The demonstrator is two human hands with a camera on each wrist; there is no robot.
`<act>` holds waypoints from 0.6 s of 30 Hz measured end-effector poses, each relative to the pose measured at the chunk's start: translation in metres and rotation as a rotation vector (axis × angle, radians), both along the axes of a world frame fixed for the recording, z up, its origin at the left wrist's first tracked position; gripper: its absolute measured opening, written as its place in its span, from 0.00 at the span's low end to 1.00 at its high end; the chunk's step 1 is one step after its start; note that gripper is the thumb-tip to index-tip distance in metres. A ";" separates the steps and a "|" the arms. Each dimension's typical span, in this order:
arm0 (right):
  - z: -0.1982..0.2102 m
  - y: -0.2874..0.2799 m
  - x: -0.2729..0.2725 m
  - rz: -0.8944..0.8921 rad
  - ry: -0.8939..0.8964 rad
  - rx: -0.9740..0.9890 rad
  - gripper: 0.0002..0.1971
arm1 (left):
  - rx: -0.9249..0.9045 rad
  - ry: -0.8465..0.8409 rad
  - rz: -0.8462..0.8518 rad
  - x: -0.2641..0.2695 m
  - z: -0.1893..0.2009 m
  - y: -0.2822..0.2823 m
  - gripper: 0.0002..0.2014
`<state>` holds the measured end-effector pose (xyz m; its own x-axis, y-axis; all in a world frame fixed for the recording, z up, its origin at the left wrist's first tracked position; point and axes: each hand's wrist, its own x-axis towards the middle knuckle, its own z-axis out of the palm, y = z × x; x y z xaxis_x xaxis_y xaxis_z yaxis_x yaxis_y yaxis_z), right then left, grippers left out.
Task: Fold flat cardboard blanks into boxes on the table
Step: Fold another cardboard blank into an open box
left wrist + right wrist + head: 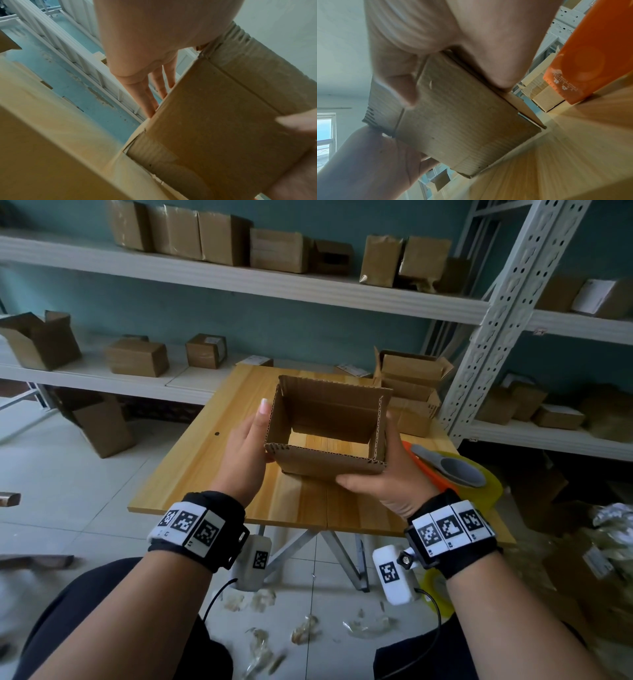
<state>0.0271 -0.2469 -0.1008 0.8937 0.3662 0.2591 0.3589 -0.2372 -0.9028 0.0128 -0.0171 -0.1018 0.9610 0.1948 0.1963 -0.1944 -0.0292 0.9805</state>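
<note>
Standing open as a square tube above the middle of the wooden table [191,470], the cardboard blank [329,463] has no bottom yet: the table's planks show straight through it. Its four walls are up and its corrugated top edges face the head camera.

Pressed flat against the blank's left wall is the left hand [245,453], fingers straight and pointing away, one fingertip rising above the rim. From the left wrist view those fingers [149,97] lie along the left wall's outer face, with the near wall [223,121] filling the right of the picture.

Gripping the near right corner is the right hand [387,477]: its thumb lies across the near wall, and its palm is against the right wall. From the right wrist view the thumb [402,86] rests on the brown face while the rest of the hand wraps the edge.

Just right of the blank, an orange tape dispenser [455,470] with a grey handle and a yellowish roll lies on the table. At the far right corner of the table, open cardboard boxes [411,385] sit stacked. Behind, white shelves [239,280] carry more boxes, and scraps of clear tape litter the tiled floor [305,631].
</note>
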 end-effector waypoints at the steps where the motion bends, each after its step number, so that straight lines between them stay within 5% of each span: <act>1: 0.000 0.000 0.000 0.009 0.014 0.016 0.63 | -0.014 -0.011 0.010 -0.002 0.001 -0.001 0.34; 9: 0.004 0.008 -0.010 -0.063 0.039 0.202 0.67 | -0.067 0.011 -0.018 -0.001 0.002 -0.004 0.31; 18: 0.007 0.011 -0.005 -0.232 0.212 0.653 0.39 | -0.004 0.013 -0.056 -0.002 0.003 -0.006 0.16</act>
